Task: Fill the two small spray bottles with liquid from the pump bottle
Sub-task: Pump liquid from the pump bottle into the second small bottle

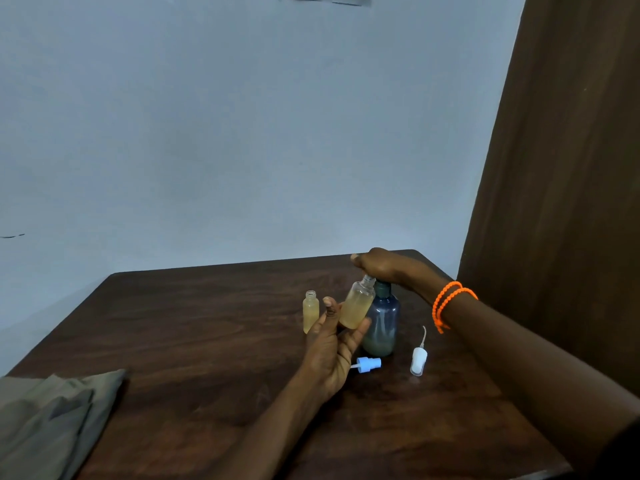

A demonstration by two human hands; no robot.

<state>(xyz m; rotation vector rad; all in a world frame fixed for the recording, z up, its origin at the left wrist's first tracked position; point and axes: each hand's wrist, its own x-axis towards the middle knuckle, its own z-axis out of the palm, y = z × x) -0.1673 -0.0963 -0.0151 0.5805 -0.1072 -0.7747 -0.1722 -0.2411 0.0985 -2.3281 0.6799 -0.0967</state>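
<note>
While a dark wooden table (207,323) meets a pale blue wall (242,133), left hand (332,355) grips a tilted clear yellow-filled spray bottle (356,306), right hand (381,266) presses flat on the blue-grey pump bottle (382,320) beside it.

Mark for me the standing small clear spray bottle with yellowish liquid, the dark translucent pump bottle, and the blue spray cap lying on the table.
standing small clear spray bottle (310,312), head view, mid body.
dark translucent pump bottle (383,323), head view, body.
blue spray cap (369,364), head view, collar.
</note>
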